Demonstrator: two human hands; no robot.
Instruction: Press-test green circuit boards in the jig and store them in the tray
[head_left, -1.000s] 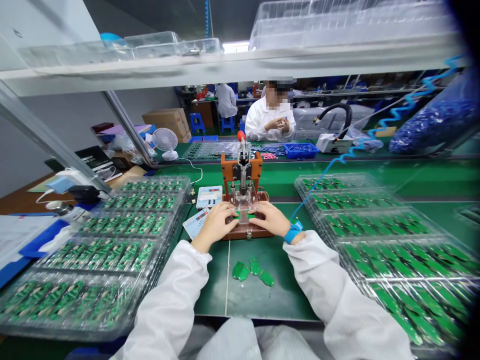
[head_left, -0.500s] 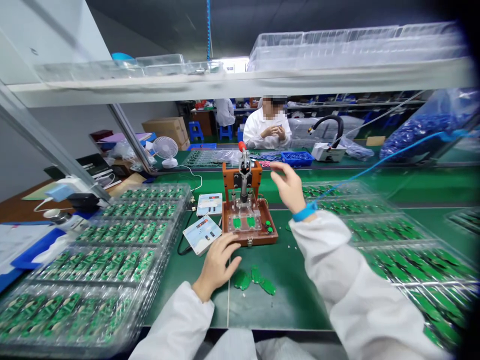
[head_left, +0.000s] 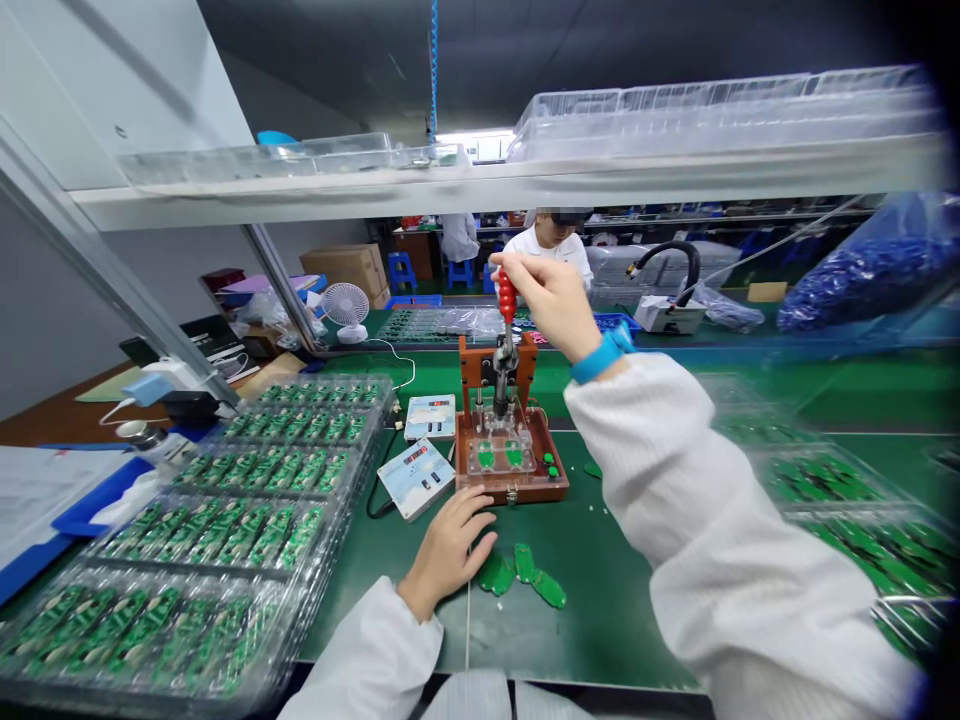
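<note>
My right hand (head_left: pixel 551 302), with a blue band at the wrist, is closed on the red ribbed lever handle (head_left: pixel 508 297) of a toggle-clamp press. The handle stands upright above the orange-brown frame (head_left: pixel 472 366). Below the plunger, two green circuit boards (head_left: pixel 514 453) lie in the clear fixture on the brown wooden box (head_left: pixel 544 490). My left hand (head_left: pixel 452 545) rests open by the box's front left corner, fingers spread and nothing in them. Beside its thumb, several loose green boards (head_left: pixel 549 588) lie on the green mat.
Clear trays of green boards stand at left (head_left: pixel 247 510) and right (head_left: pixel 832 480). Two white meter boxes (head_left: pixel 415 478) with red digits sit left of the press. A white shelf (head_left: pixel 375 197) crosses overhead. A small fan (head_left: pixel 346 305) and a person in white (head_left: pixel 529 243) are beyond.
My right hand has moved left onto the red handle, which now stands raised higher. My left hand stays open near the box. The view has shifted slightly.
</note>
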